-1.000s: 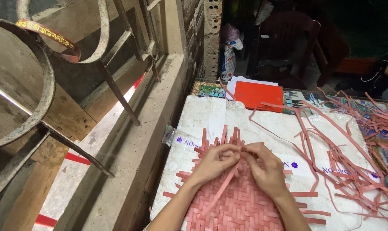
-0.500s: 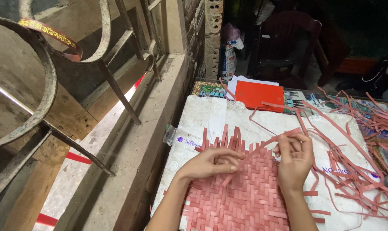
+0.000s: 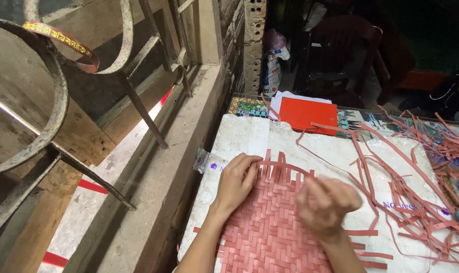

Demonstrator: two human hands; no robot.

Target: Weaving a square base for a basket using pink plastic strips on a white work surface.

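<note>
Woven mat (image 3: 270, 237), pink-red strips in a herringbone pattern, lies flat on a white board (image 3: 239, 136), at the lower centre of the view. Loose strip ends stick up along the mat's top edge and out along its right side.

L hand (image 3: 237, 182): palm down, fingers bent, resting on the mat's upper left corner. Fingertips touch the upright strip ends there. Not closed round anything; it presses flat.

R hand (image 3: 323, 202): blurred, over the mat's upper right part. Fingers appear curled in. Cannot tell whether it holds a strip. Whether it touches the mat is also unclear.

Both forearms come in from the bottom edge, approx. side by side, with the mat between and under them.

Surroundings:
- Pile of loose pink strips (image 3: 421, 172) to the right of the mat, spread over the board's right half and past its edge. One long strip (image 3: 310, 146) curves from near the red folder down toward the mat's top edge.
- Red folder (image 3: 308, 114) lies beyond the board, on white papers, well apart from both hands.
- Small clear plastic wrapper (image 3: 203, 161) at the board's left edge, just beside the L hand.
- Concrete ledge (image 3: 158, 192) runs along the board's left side, w/ rusty metal railing (image 3: 52, 116) further left.
- Dark plastic chair (image 3: 340, 55) in the background, behind the folder.
</note>
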